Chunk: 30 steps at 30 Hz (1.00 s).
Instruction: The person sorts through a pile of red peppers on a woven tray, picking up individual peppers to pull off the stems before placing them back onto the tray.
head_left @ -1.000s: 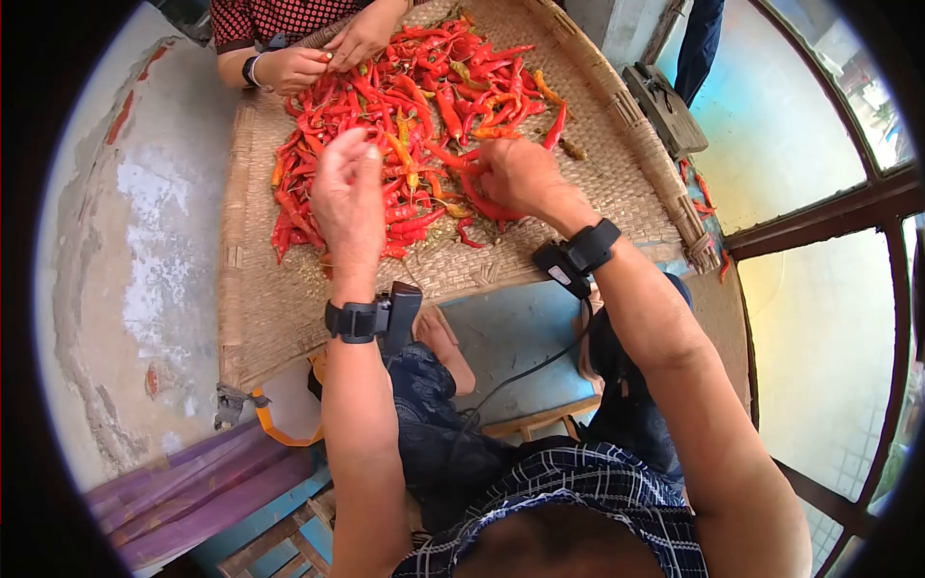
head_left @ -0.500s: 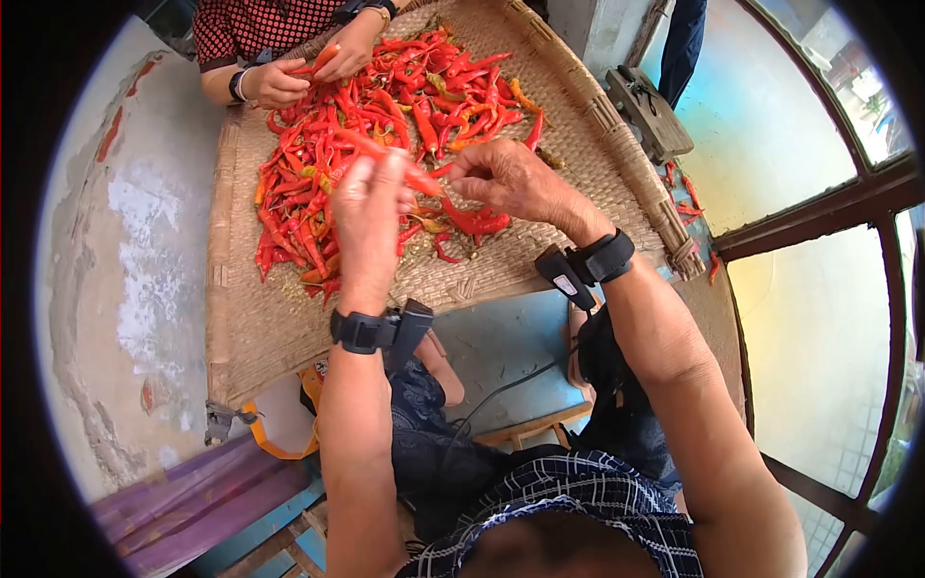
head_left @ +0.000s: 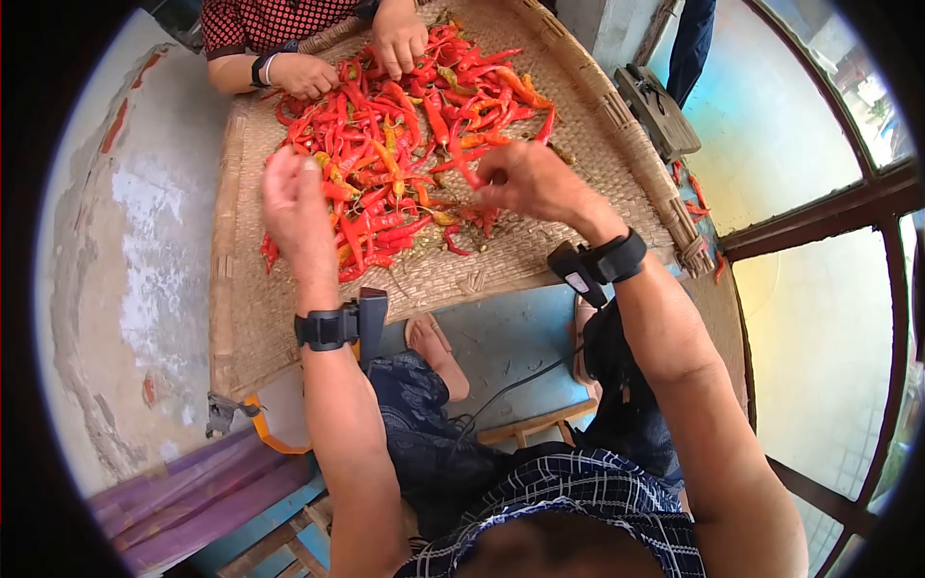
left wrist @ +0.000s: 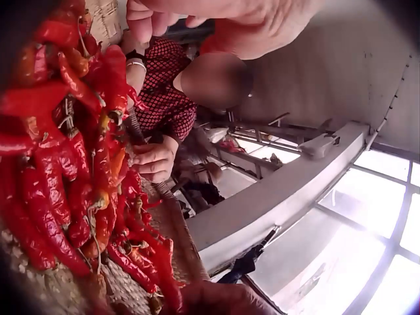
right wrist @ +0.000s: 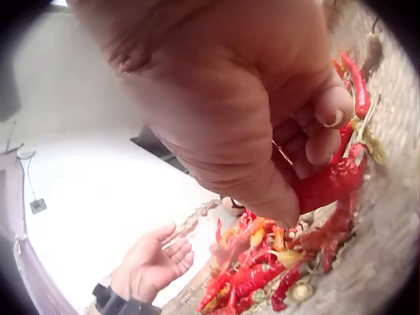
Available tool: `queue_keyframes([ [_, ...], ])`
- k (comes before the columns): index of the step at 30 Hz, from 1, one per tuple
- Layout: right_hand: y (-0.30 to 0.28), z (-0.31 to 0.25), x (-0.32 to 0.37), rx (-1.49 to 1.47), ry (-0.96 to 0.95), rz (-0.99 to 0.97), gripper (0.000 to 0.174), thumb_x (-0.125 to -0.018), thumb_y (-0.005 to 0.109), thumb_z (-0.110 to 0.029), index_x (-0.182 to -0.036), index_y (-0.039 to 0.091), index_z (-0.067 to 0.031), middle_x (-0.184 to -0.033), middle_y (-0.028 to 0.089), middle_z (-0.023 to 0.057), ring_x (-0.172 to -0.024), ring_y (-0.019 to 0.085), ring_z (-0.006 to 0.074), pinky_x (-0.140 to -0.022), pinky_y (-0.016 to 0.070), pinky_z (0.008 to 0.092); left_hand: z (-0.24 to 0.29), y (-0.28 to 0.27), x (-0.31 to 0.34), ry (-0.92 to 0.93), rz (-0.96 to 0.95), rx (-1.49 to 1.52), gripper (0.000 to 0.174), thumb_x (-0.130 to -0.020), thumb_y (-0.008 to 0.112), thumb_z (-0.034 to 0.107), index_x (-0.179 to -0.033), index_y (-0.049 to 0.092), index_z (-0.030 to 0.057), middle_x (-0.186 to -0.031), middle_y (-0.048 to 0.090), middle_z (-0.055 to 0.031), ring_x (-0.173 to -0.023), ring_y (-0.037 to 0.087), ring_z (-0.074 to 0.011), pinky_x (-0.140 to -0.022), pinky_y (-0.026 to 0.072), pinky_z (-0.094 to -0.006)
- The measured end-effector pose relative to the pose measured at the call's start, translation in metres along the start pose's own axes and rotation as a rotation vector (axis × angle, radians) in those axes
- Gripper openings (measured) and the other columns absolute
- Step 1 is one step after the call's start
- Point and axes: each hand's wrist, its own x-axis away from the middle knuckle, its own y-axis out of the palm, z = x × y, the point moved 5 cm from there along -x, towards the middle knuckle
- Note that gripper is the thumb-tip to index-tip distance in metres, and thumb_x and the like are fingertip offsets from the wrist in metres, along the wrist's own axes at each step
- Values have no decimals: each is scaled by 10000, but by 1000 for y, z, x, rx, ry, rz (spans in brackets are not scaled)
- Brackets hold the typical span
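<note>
A heap of red chili peppers (head_left: 376, 207), with some orange and yellow ones, lies on a woven tray (head_left: 246, 318). Over the heap's left edge is my left hand (head_left: 297, 217); the right wrist view shows its palm (right wrist: 154, 259) turned up, fingers loosely extended and holding nothing. My right hand (head_left: 540, 188) is at the heap's right side, thumb and fingers pinching a red chili pepper (right wrist: 328, 184). More peppers lie just beneath that hand.
Across the tray another person's hands (head_left: 400, 39) work in the heap. A raised woven rim (head_left: 617, 91) runs along the right. Beyond it are a wooden board (head_left: 660, 116), a few fallen peppers (head_left: 699, 207) and glass panes (head_left: 819, 337). A plastered wall (head_left: 145, 241) stands left.
The long red pepper between my hands has left my left hand, which has moved left. My right hand now pinches a chili pepper. The other person's hands have spread apart into the heap.
</note>
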Motion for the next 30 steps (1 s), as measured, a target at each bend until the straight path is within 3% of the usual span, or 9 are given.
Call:
queue_keyframes([
  [3, -17, 2, 1, -185, 136, 35, 186, -841, 667, -203, -810, 658, -20, -622, 608, 68, -611, 600, 141, -577, 481, 329, 12, 43, 29, 5, -370, 65, 274, -946, 541, 193, -1173, 586, 45, -986, 667, -55, -779, 577, -67, -671, 473, -209],
  [6, -22, -5, 2, -405, 195, 51, 237, -882, 652, -228, -802, 653, -5, -617, 599, 34, -611, 593, 94, -540, 490, 292, 20, 80, 64, 27, -552, 70, 310, -915, 604, 228, -1126, 587, 2, -907, 665, -91, -787, 617, -124, -704, 502, -274],
  [10, -9, -7, -4, -706, 149, -12, 226, -905, 635, -234, -870, 625, -11, -686, 600, 10, -616, 586, 85, -486, 471, 216, 35, 95, 82, 89, -577, -2, 286, -905, 612, 237, -1051, 581, -7, -809, 659, -115, -703, 629, -186, -644, 494, -311],
  [15, -16, 0, -14, -392, 37, 139, 243, -885, 639, -259, -882, 649, -16, -705, 645, 71, -613, 615, 189, -576, 510, 325, 23, 76, 57, 65, -435, -93, 212, -913, 580, 246, -873, 571, 38, -634, 557, -66, -553, 511, -154, -538, 414, -337],
  [17, -20, 14, -20, 5, 47, 297, 176, -852, 631, -203, -929, 663, -49, -810, 658, 134, -713, 634, 344, -673, 523, 421, 11, 52, 35, 91, -309, -113, 208, -916, 579, 238, -882, 574, 33, -651, 566, -57, -576, 510, -115, -537, 417, -315],
  [20, -7, 23, -21, 338, -37, 254, 226, -834, 605, -131, -1053, 636, -85, -963, 628, 135, -895, 610, 294, -766, 510, 395, 7, 19, 9, 165, -82, -61, 204, -893, 613, 206, -947, 603, 10, -666, 580, -42, -587, 510, -100, -563, 446, -288],
  [21, 0, 22, -21, 379, -21, 211, 290, -811, 602, -104, -1101, 612, -103, -1055, 588, 142, -1050, 552, 304, -838, 493, 427, 5, 9, 6, 91, -81, -51, 275, -871, 633, 176, -1075, 594, -4, -831, 602, -81, -684, 553, -140, -678, 478, -299],
  [25, 12, 19, -23, 514, 46, 144, 313, -811, 600, -105, -1125, 599, -109, -1069, 582, 141, -1086, 529, 306, -846, 495, 425, 13, -12, 3, 151, 77, -467, 419, -864, 633, 182, -1230, 517, 14, -1214, 477, -158, -998, 525, -246, -860, 448, -360],
  [30, 15, 12, -23, 599, 81, 8, 289, -765, 619, -103, -1053, 634, -123, -961, 636, 124, -959, 599, 322, -785, 510, 427, 16, 6, 11, 304, 1, -442, 386, -840, 651, 167, -1183, 552, 18, -1182, 518, -158, -1038, 527, -265, -884, 451, -356],
])
